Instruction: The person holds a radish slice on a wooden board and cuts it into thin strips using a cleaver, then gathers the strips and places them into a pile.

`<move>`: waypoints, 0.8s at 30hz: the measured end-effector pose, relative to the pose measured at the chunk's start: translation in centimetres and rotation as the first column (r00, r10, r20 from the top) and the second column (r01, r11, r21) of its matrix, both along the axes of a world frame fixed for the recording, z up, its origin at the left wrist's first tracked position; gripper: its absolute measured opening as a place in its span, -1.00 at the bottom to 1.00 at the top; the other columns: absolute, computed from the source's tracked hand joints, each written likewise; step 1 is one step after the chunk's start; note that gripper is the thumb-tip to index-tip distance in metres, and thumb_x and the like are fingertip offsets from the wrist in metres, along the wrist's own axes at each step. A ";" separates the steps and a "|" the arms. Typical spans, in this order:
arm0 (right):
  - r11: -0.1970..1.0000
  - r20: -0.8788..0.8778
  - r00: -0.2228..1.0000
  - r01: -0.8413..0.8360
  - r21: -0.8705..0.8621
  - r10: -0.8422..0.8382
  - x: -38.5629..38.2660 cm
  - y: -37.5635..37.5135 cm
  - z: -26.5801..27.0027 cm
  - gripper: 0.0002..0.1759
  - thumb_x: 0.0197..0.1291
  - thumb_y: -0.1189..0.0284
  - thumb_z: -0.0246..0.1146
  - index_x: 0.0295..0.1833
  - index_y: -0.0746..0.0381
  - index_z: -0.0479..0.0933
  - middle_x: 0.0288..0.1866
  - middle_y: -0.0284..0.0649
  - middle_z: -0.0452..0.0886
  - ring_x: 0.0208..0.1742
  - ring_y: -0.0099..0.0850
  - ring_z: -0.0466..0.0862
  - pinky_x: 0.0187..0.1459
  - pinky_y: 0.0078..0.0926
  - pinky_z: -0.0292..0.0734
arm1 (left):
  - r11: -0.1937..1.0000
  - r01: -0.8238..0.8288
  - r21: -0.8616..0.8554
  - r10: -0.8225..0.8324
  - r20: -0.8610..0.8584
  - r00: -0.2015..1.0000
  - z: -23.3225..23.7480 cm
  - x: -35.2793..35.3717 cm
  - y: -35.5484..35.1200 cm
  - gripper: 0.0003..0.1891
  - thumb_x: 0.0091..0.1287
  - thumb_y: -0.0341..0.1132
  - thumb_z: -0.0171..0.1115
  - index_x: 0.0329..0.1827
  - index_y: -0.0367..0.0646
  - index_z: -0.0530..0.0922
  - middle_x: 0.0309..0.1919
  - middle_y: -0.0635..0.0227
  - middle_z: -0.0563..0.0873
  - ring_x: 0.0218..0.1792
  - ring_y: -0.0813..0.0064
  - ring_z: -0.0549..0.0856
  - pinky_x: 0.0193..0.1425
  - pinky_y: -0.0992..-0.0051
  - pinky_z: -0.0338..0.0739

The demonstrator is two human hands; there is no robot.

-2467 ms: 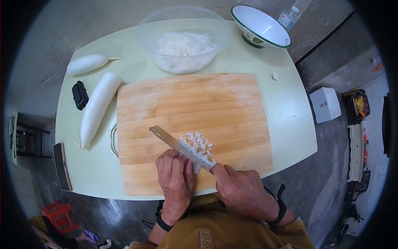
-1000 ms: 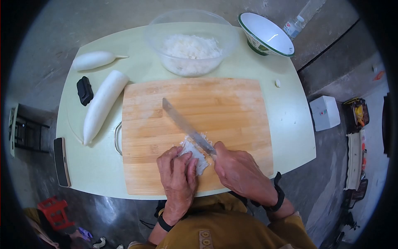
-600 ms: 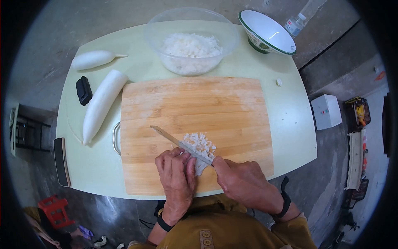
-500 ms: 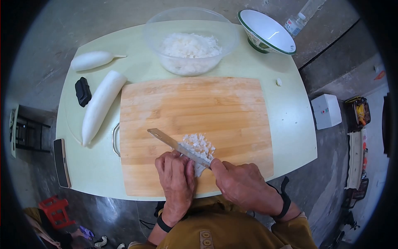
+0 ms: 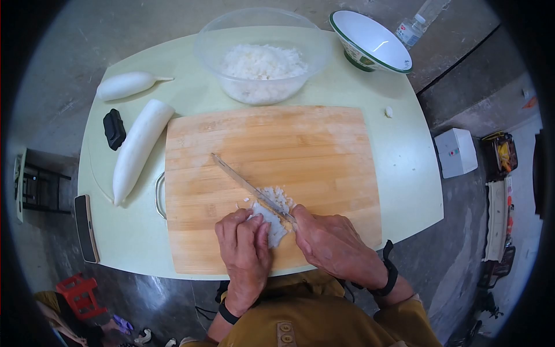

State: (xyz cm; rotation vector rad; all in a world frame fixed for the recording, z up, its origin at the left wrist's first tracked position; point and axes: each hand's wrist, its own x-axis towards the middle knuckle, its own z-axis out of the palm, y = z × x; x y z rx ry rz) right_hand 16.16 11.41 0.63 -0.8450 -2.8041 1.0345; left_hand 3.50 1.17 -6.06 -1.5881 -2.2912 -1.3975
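Observation:
My right hand (image 5: 338,246) is wrapped round the handle of a kitchen knife (image 5: 236,177), whose blade slants up and left over the wooden cutting board (image 5: 312,144). My left hand (image 5: 245,240) has its fingers curled onto a flat stack of white radish slices (image 5: 269,226), pressing it against the board near the front edge. Chopped radish bits (image 5: 280,195) lie just past the blade, and some stick close to it. A narrow strip of bare board shows between the blade and the held slices.
A clear plastic bowl (image 5: 209,68) of shredded radish stands behind the board. A green-rimmed white bowl (image 5: 373,40) tilts at back right, near a bottle (image 5: 409,32). Left are a large radish (image 5: 141,147), a smaller radish (image 5: 124,85), a black case (image 5: 114,129) and a phone (image 5: 87,228).
The knife has lifted off the slices and swung slightly, its tip now farther away from me. More of the white slices shows beside my left fingers, which remain curled.

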 end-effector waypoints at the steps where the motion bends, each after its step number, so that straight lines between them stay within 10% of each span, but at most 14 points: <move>1: 1.000 -0.047 0.999 0.025 -0.008 -0.025 0.3 -0.2 0.0 -0.82 0.18 0.53 0.15 -0.17 0.32 0.28 -0.55 -0.04 0.54 -0.53 -0.01 0.58 -0.51 -0.12 0.44 | 1.000 0.000 0.000 0.000 -0.001 1.000 0.0 0.0 0.0 -0.75 0.11 -0.60 0.34 -0.15 -0.30 0.53 -0.15 0.06 0.60 -0.10 0.04 0.55 -0.02 0.20 0.48; 24: 0.996 0.133 0.991 -0.044 0.082 0.033 -0.8 -0.7 0.0 -0.78 0.13 0.53 0.21 -0.18 0.29 0.30 -0.51 0.00 0.58 -0.48 -0.03 0.62 -0.51 -0.13 0.47 | 1.000 0.020 -0.003 -0.020 -0.010 1.000 0.1 0.0 0.0 -0.77 0.12 -0.62 0.31 -0.18 -0.31 0.50 -0.15 0.01 0.58 -0.12 0.01 0.55 -0.04 0.19 0.48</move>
